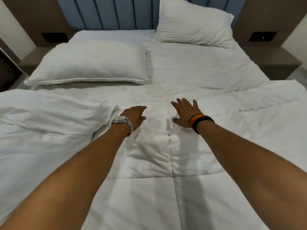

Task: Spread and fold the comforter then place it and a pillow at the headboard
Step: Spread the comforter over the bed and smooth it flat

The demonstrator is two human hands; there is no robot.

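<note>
Below the headboard (106,12), both hands are pressing on the white comforter (166,180): right hand (186,113) is lying flat with fingers spread, left hand (135,116) is loosely curled, gripping nothing. One pillow (93,63) is lying flat nearby.

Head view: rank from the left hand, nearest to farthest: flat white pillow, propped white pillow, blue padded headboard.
From the left hand:
1. Flat white pillow, lying on the bed's left side.
2. Propped white pillow, leaning upright at far right.
3. Blue padded headboard, at the back behind both.
</note>
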